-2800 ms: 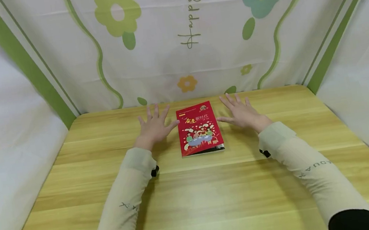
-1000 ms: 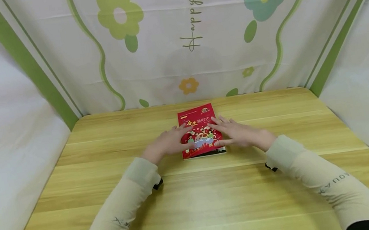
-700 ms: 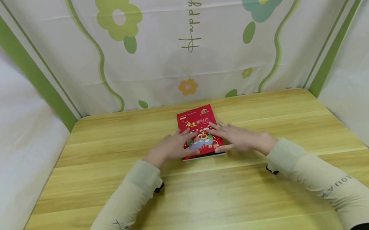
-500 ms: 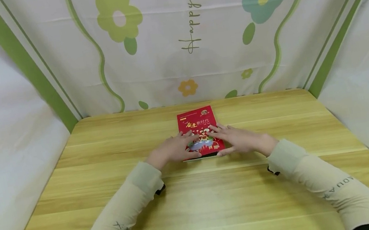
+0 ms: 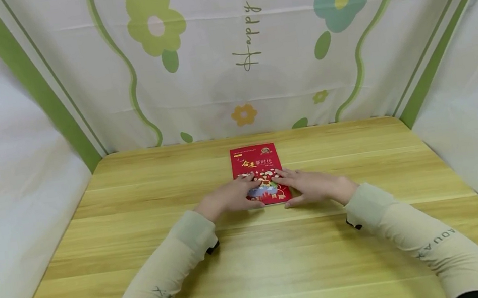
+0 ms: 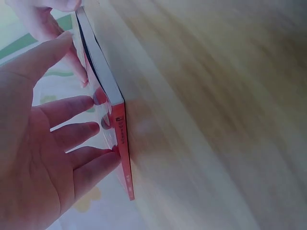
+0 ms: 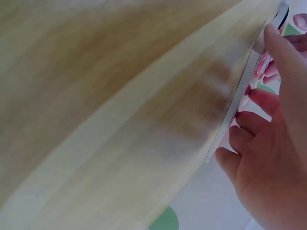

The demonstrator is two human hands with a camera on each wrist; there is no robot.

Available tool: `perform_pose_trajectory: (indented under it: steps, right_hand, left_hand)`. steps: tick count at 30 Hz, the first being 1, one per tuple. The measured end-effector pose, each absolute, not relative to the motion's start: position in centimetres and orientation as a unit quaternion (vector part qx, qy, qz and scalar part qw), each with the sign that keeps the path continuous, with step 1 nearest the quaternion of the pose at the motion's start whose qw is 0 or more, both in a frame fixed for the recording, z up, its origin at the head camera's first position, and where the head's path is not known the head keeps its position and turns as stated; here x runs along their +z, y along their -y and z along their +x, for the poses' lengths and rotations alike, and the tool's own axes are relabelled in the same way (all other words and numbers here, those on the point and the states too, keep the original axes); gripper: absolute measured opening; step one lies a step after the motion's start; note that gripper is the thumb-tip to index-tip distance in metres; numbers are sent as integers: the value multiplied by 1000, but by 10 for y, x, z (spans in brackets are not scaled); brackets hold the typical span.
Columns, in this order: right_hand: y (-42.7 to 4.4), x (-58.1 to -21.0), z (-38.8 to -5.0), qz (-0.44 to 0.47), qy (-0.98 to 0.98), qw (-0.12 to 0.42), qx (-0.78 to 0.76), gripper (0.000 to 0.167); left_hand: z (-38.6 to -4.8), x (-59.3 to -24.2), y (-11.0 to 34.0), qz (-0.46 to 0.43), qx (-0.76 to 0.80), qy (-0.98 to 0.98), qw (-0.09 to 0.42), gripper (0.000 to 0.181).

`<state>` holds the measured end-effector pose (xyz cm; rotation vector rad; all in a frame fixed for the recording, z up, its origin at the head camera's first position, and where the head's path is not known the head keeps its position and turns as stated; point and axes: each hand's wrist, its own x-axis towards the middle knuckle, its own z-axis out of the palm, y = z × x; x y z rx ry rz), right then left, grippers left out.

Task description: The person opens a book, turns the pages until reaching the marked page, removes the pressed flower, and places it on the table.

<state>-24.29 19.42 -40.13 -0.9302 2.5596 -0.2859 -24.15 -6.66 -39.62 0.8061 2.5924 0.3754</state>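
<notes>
Head view: one red book, face up between your hands, cover down except for a slim gap at the page edge. Left hand: fingers extended on the cover, gripping nothing. Right hand: fingers spread, tips at the cover, likewise. Beneath both: wooden table. Judged progress: hands placed, cover nearly flat; that gap left to close.

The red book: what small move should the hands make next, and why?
Probably a gentle press down on the cover: the left wrist view shows a dark gap between it and the pages, and the left hand and right hand both reach over it with fingers extended, well placed to flatten it.
</notes>
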Motion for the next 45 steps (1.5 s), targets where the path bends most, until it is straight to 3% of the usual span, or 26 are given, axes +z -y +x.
perform_pose_trajectory:
  steps: [23,28,37,45]
  right_hand:
    - [-192,-389,-245,-348,-910,200,-105,76]
    - [-194,-385,-245,-350,-910,196,-109,67]
    - [-193,-385,-250,-393,-901,140,-117,43]
    - [-189,-386,-255,-406,-902,72,-131,32]
  left_hand:
    - [-240,-394,66,283,139,-925,213,78]
    - [-240,-394,66,278,139,-925,217,78]
    - [-240,-395,63,277,128,-928,213,79]
    - [-240,-394,60,274,128,-929,213,79]
